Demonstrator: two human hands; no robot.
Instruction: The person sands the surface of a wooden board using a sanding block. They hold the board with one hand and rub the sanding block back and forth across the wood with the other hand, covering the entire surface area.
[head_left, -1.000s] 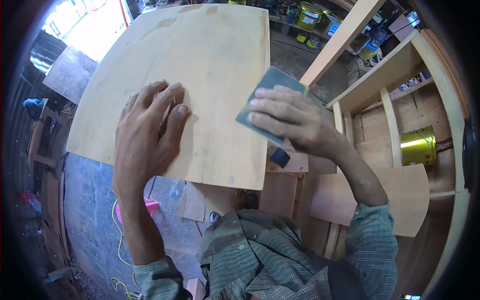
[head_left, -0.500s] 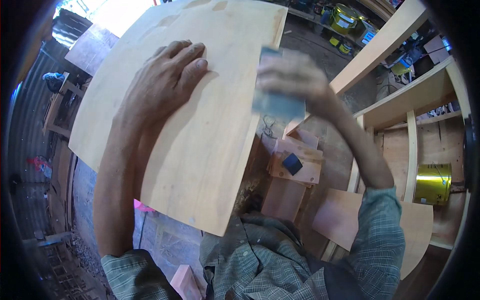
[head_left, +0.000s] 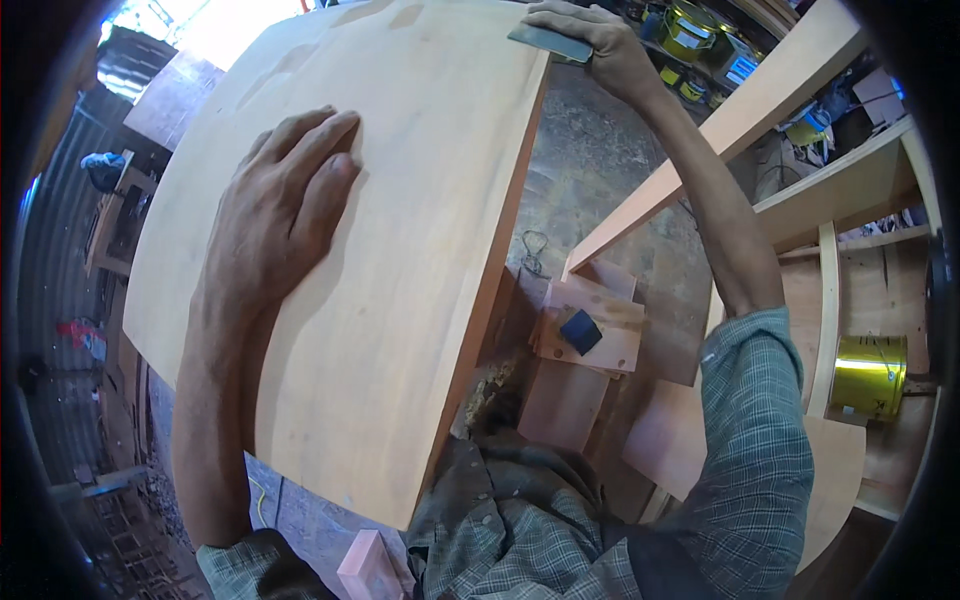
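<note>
**Right hand point(head_left: 600, 42) grips green sheet point(head_left: 555, 43) at the wooden panel's point(head_left: 400, 260) far end**

Nearer, the left hand point(head_left: 278, 205) lies palm down on the wooden panel, fingers loosely together, holding nothing, pointing to one o'clock. The panel's right edge runs from about half past six to half past twelve. The green sheet lies well apart from the left hand, at its two o'clock, directly under the right hand's fingers, which press close together over it. Its visible strip runs roughly nine to three, jutting past the panel's edge. The right thumb and the sheet's underside are hidden; how much of it touches wood, I cannot tell. At twelve, the panel is partly cut off.
</note>
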